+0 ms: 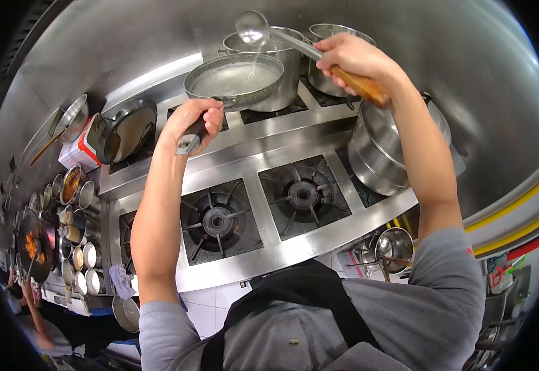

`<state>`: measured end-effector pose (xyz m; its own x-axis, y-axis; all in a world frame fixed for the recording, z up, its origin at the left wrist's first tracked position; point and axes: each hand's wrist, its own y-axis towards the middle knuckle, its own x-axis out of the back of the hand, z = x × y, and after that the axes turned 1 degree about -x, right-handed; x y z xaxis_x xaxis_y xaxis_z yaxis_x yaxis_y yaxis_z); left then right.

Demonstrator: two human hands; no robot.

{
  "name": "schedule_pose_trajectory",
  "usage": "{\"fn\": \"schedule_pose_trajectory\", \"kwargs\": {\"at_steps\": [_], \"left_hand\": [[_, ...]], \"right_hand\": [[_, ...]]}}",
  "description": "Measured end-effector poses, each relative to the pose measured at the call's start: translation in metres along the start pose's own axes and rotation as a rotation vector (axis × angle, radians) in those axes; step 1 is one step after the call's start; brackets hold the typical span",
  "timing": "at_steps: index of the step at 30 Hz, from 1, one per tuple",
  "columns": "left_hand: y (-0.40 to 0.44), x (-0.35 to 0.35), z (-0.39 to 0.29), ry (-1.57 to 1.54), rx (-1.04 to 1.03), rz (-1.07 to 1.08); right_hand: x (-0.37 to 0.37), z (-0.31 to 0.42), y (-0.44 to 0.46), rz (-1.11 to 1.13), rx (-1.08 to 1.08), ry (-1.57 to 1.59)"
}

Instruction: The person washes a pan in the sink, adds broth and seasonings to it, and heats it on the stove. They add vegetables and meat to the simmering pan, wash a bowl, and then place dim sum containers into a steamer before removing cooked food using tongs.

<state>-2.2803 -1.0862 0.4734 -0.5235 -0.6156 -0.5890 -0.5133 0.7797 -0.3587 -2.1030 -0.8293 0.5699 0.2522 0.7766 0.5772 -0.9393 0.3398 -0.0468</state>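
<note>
The left hand (192, 120) has its fingers closed round the handle (190, 137) of the pan (254, 98), held roughly level at the far middle, seemingly to keep its liquid (229, 80) in. The right hand (359, 59) grips the ladle (293, 42) by its wooden end, bowl above the pan, likely so drips land there. The pan partly hides a pot (289, 77); whether they touch, I cannot tell.

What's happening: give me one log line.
left hand: gripping pan | right hand: holding ladle above pan | liquid: falling from ladle into pan
</note>
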Motion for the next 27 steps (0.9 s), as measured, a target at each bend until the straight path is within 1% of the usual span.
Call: {"fn": "schedule_pose_trajectory", "kwargs": {"at_steps": [3,4,6,7,9,10,11,12,13,14,16,17,18,19,20,21,23,24,27], "left_hand": [[0.001,0.003,0.001,-0.020,0.030,0.009],[0.001,0.002,0.001,-0.038,0.043,0.004],[-0.002,-0.002,0.002,-0.022,0.031,-0.019],[-0.002,-0.002,0.002,-0.013,0.027,-0.032],[-0.003,-0.003,0.002,-0.005,0.025,-0.031],[-0.004,-0.003,0.002,0.010,0.022,-0.037],[-0.004,-0.003,0.003,0.005,0.015,-0.044],[-0.004,-0.004,0.003,0.011,0.009,-0.043],[-0.004,-0.004,0.003,0.018,0.004,-0.042],[-0.005,-0.004,0.004,0.025,0.003,-0.042],[-0.003,0.000,0.003,0.017,0.009,-0.046],[-0.002,0.001,0.004,0.021,0.015,-0.037],[-0.002,0.002,0.004,0.024,0.022,-0.028],[-0.002,0.002,0.004,0.016,0.021,-0.026],[-0.002,0.003,0.004,0.007,0.019,-0.029],[-0.002,0.004,0.004,0.024,0.017,-0.034],[-0.003,0.003,0.003,0.047,0.016,-0.019],[-0.003,0.004,0.004,0.037,0.016,-0.019],[-0.002,0.007,0.004,0.047,0.009,0.003]], "right_hand": [[0.012,-0.002,0.068,-0.063,0.062,-0.230],[0.015,-0.009,0.101,-0.063,0.074,-0.235],[0.017,-0.019,0.160,-0.089,0.076,-0.427],[0.012,-0.012,0.166,-0.084,0.090,-0.433],[0.000,-0.001,0.176,-0.105,-0.067,-0.331],[-0.001,-0.004,0.193,-0.098,-0.057,-0.335],[-0.002,-0.016,0.218,-0.030,-0.092,-0.191],[-0.006,-0.013,0.222,0.038,-0.127,-0.046],[-0.011,-0.014,0.222,-0.016,-0.136,0.160],[-0.010,-0.022,0.236,-0.011,-0.136,0.160],[-0.001,-0.048,0.274,0.065,-0.191,1.063],[0.004,-0.043,0.262,0.170,-0.259,1.303],[0.010,-0.053,0.275,0.310,-0.212,1.434],[0.017,-0.063,0.286,0.285,-0.230,1.483],[0.019,-0.057,0.279,0.259,-0.247,1.530],[0.022,-0.052,0.272,0.263,-0.253,1.524],[0.026,-0.046,0.259,0.239,-0.196,1.382],[0.027,-0.044,0.253,0.241,-0.203,1.375],[0.034,-0.037,0.233,0.201,-0.131,1.385]]}}
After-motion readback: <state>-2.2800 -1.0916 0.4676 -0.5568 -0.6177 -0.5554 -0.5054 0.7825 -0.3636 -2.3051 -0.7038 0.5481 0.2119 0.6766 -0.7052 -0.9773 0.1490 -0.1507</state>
